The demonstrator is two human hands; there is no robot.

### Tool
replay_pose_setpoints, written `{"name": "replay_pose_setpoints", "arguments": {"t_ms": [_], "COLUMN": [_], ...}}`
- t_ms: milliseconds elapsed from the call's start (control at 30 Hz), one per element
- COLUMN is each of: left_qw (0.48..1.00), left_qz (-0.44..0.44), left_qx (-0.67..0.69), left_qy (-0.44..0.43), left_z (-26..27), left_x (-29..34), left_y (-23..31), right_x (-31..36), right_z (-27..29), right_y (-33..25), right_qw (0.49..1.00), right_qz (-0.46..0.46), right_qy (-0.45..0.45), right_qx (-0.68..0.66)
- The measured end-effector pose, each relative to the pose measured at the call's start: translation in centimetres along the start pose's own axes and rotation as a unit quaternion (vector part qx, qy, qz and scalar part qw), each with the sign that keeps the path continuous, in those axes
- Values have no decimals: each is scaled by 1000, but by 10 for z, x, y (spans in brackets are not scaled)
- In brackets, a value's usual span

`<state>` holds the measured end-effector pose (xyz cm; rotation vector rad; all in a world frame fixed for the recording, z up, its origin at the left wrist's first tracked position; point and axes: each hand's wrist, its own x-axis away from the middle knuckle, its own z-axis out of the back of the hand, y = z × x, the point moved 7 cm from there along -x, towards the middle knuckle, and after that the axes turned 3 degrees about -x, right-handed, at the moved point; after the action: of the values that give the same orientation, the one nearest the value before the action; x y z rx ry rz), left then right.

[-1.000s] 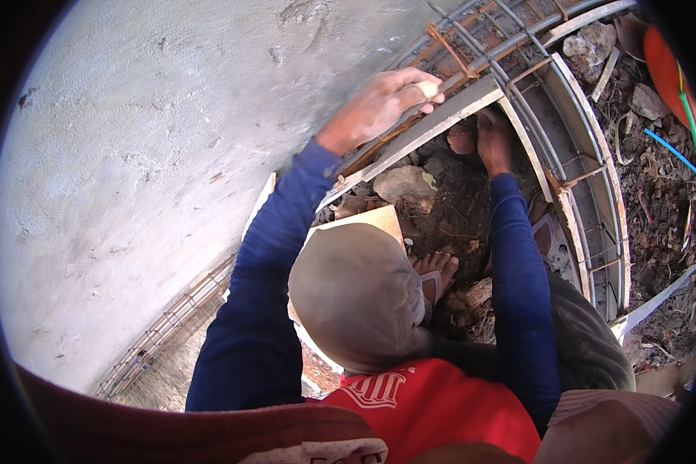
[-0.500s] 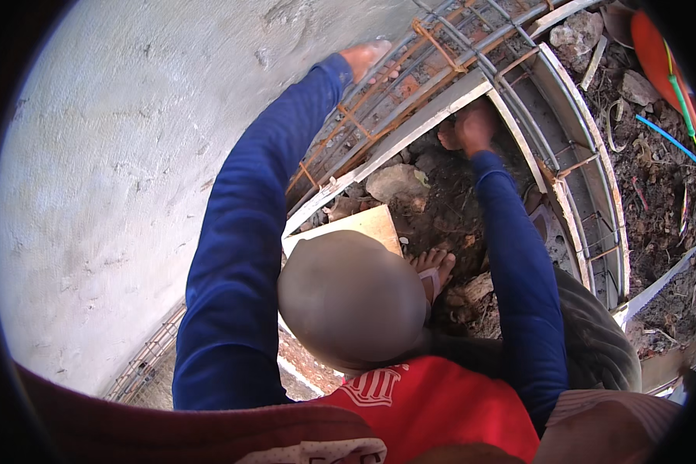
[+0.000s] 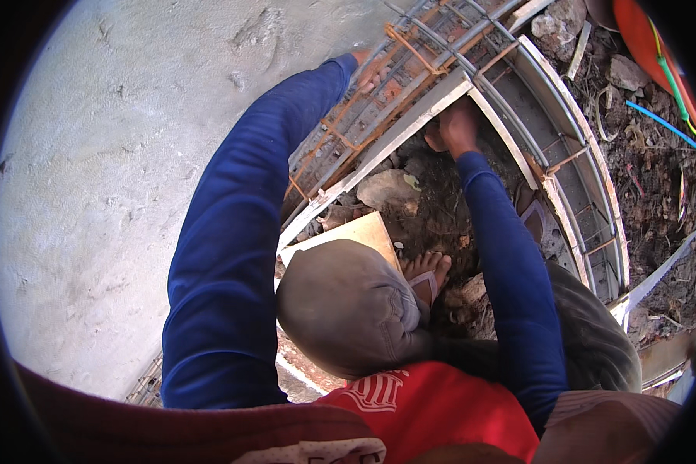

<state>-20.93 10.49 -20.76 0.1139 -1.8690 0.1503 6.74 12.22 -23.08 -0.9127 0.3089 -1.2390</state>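
My left hand [image 3: 373, 76] reaches in beside the pale wall [image 3: 147, 139], at the rusty rebar cage [image 3: 346, 133]. Bars partly cover its bent fingers, and whatever they hold is hidden. Under the inner corner where two form boards meet, my right hand [image 3: 454, 127] is closed, with its fingertips in shadow. What it grips cannot be made out. The straight form board [image 3: 387, 152] runs between my hands, along the cage. A curved form board [image 3: 504, 135] leads from the corner, to the right of my right hand.
Rubble and a large stone [image 3: 389, 191] lie inside the corner, near my sandalled foot [image 3: 425, 274]. A wooden board [image 3: 367, 232] is by my knee. Farther right stand an outer curved form [image 3: 588, 139], a saw blade [image 3: 665, 267], a blue strip [image 3: 665, 127] and an orange object [image 3: 643, 39].
My left hand has gone deeper behind the bars, so less of it shows. My right hand stays under the board corner. The view has shifted slightly.
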Motion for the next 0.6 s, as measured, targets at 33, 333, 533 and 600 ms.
{"name": "replay_pose_setpoints", "arguments": {"t_ms": [33,333,533,600], "left_qw": [1000,989,974,976], "left_qz": [-7,-101,-56,-39], "left_qx": [-16,-6,-92,-103], "left_qy": [19,111,202,186], "left_z": [15,-6,-2,-4], "left_x": [2,21,59,69], "left_y": [-1,0,-17,-18], "right_x": [2,9,1,-1], "right_z": [-1,5,-35,-48], "right_y": [-7,9,6,16], "right_qw": [1000,998,990,989], "right_qz": [2,-50,-95,-101], "right_qy": [-4,-28,-101,-107], "right_qx": [-17,-40,-34,-20]}}
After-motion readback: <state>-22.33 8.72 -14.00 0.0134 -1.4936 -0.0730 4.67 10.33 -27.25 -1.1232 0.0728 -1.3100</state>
